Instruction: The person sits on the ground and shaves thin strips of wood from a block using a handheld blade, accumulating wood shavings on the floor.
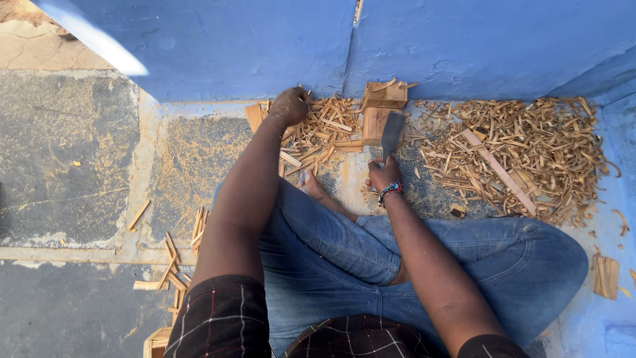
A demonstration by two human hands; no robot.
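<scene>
I sit cross-legged in blue jeans on a stone floor against a blue wall. My left hand (289,106) reaches forward into a heap of small cut wood pieces (324,129), fingers curled among them; whether it grips one is hidden. My right hand (383,176), with a beaded bracelet at the wrist, is closed on the handle of a broad flat metal blade (391,132). The blade points away from me and lies across a wooden block (375,124) standing by the wall. My bare foot (311,185) shows between the two arms.
A big pile of curled wood shavings (530,146) with a long flat wooden strip (498,171) spreads to the right. Loose wood sticks (173,265) lie on the floor at the left. A small wood piece (605,276) lies at the right edge.
</scene>
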